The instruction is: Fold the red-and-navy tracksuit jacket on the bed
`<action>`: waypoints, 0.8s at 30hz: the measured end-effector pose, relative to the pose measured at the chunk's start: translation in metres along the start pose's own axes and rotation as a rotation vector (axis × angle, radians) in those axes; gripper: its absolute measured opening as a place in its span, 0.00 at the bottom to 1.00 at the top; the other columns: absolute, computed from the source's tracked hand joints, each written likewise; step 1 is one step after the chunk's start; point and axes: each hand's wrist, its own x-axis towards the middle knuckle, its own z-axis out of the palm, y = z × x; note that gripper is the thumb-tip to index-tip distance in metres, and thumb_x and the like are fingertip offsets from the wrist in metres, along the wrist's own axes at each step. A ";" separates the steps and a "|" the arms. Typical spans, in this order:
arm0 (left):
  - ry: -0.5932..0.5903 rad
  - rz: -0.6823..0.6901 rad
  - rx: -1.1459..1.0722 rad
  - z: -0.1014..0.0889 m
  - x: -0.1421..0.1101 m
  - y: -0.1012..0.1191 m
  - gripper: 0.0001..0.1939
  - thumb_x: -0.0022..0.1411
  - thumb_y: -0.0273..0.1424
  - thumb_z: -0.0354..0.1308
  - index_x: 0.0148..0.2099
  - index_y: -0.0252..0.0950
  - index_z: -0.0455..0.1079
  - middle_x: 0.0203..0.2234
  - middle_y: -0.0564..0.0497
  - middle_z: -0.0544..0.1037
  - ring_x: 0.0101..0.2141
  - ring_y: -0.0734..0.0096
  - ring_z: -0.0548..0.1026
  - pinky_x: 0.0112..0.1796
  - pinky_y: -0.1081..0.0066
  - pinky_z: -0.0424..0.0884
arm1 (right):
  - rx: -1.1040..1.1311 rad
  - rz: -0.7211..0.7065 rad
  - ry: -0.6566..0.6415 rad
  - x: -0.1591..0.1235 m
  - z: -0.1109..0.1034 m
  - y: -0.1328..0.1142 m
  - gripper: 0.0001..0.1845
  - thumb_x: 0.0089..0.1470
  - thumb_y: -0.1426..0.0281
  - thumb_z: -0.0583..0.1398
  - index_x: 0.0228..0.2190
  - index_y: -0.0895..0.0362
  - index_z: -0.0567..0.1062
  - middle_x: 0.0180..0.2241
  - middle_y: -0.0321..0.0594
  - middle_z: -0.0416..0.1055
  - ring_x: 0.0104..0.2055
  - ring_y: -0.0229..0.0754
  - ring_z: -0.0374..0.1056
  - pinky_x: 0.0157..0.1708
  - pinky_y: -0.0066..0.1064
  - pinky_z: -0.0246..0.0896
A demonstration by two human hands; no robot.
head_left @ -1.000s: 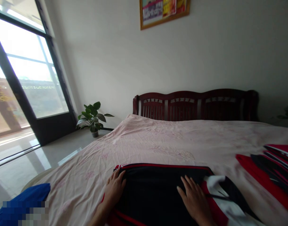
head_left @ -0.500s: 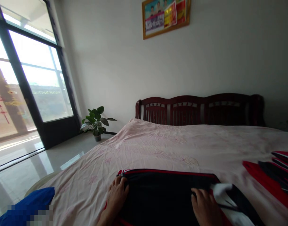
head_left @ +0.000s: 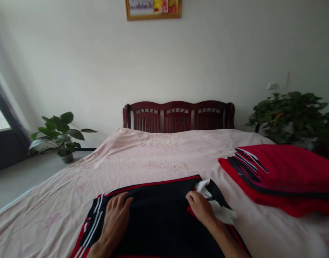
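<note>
Spread in front of me on the bed is a navy track garment [head_left: 159, 211] with red edging and white stripes on its left side. My left hand [head_left: 114, 215] lies flat on its left part, fingers stretched out, just inside the stripes. My right hand [head_left: 199, 206] is closed at its right side, pinching a fold with a bit of red edge beneath. White cloth [head_left: 220, 211] shows beside and beyond that hand. The near end of the garment runs out of the frame.
A stack of folded red and navy clothes [head_left: 288, 165] sits on the bed to the right. The pink sheet [head_left: 142, 154] reaches back to a dark wooden headboard [head_left: 177, 116]. Potted plants stand at the left [head_left: 59, 132] and right [head_left: 288, 114].
My view has turned right, bringing the whole clothes stack in and losing the blue cloth at left. My right hand has gone from resting on the garment to gripping its right side.
</note>
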 end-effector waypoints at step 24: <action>-0.363 0.286 -0.490 0.040 0.037 0.168 0.19 0.64 0.34 0.51 0.56 0.47 0.72 0.48 0.47 0.75 0.50 0.56 0.70 0.50 0.61 0.65 | -0.110 0.060 -0.097 0.107 -0.023 0.054 0.18 0.62 0.61 0.59 0.51 0.55 0.71 0.52 0.44 0.69 0.48 0.44 0.70 0.47 0.43 0.69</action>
